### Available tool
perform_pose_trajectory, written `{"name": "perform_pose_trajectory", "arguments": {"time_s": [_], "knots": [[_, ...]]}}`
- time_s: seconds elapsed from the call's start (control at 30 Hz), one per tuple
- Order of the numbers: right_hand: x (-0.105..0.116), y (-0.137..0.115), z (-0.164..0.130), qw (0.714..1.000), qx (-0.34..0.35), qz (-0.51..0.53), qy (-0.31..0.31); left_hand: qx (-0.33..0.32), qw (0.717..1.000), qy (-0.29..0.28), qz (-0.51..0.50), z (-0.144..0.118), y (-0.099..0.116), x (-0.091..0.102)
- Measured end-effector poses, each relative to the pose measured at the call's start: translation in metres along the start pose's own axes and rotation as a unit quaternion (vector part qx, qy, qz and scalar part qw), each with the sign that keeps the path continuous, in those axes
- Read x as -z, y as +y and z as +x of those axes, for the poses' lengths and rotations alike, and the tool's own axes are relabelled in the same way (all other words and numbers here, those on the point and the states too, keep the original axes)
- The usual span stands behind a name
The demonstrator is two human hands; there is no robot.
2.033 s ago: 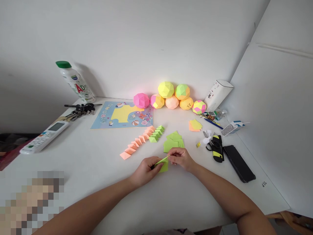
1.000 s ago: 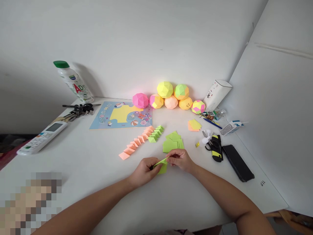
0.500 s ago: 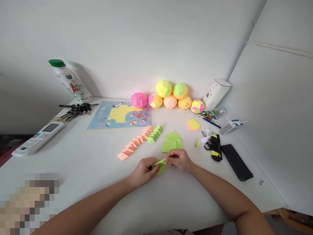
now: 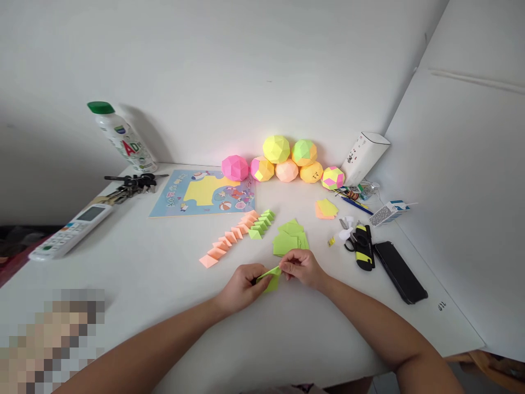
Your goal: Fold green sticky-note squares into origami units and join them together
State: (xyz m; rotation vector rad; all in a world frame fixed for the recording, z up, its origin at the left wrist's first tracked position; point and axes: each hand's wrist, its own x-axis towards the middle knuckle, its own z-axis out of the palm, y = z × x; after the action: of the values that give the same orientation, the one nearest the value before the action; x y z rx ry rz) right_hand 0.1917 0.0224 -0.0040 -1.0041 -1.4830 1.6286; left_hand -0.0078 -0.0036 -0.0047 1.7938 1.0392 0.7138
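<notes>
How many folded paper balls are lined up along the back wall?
6. Pink ball farthest left, pink-yellow ball, peach ball, orange ball and pink-green ball on the table; yellow ball and green ball perch on top. That makes 7, not 6.

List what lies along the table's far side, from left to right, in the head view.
Green-capped bottle → keys → picture sheet → pink paper ball → white carton.
</notes>
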Motion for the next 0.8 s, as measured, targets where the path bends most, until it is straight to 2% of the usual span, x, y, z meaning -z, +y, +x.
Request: {"name": "perform_pose_trajectory", "arguments": {"time_s": [0.3,0.5,0.8], "knots": [[0.0010,-0.0036,0.0027,0.998,0.001,0.064,0.005,0.023,0.999,0.015,-0.034,0.0010,0.0019,0.0001],[-0.0007,-0.0025,0.0013,0.999,-0.014,0.032,-0.028,0.028,0.999,0.010,-0.030,0.0012,0.0020,0.0001],[0.0001,0.0040,0.0006,1.000,0.001,0.001,-0.021,0.017,1.000,0.008,-0.022,0.0008,0.0011,-0.0002]]}}
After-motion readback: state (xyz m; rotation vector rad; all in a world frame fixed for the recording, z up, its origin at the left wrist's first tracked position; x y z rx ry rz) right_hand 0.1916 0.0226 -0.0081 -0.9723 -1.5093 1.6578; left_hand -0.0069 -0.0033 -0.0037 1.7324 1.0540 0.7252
